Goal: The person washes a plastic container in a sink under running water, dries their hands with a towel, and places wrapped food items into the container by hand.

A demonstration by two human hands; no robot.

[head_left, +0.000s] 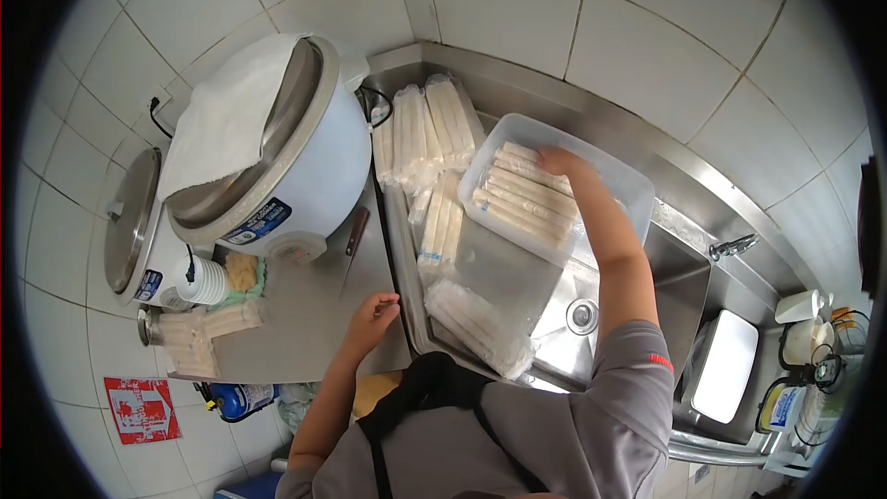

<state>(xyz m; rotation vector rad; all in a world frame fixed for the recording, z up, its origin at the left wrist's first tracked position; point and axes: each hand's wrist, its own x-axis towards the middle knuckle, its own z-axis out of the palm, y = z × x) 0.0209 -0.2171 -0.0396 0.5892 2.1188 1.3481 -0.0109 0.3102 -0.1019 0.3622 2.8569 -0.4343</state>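
Note:
My right hand (562,164) reaches into a clear plastic container (610,176) and touches the upper end of a row of pale, stick-shaped packed items (527,196). Its fingertips are partly hidden, so what they grip is unclear. My left hand (374,316) hovers by the edge of the steel counter, fingers curled, with nothing visible in it. More wrapped packs (428,129) lie left of the container. Another pack (479,328) rests at the near end of a tray (504,273). A knife with a brown handle (358,231) lies on the counter (305,314).
A large rice cooker (323,157) with a white cloth (231,111) stands at the left, beside a smaller cooker (134,222) and stacked cups (208,282). At the right are a sink (674,277), a faucet (735,246) and a white-lidded box (725,365).

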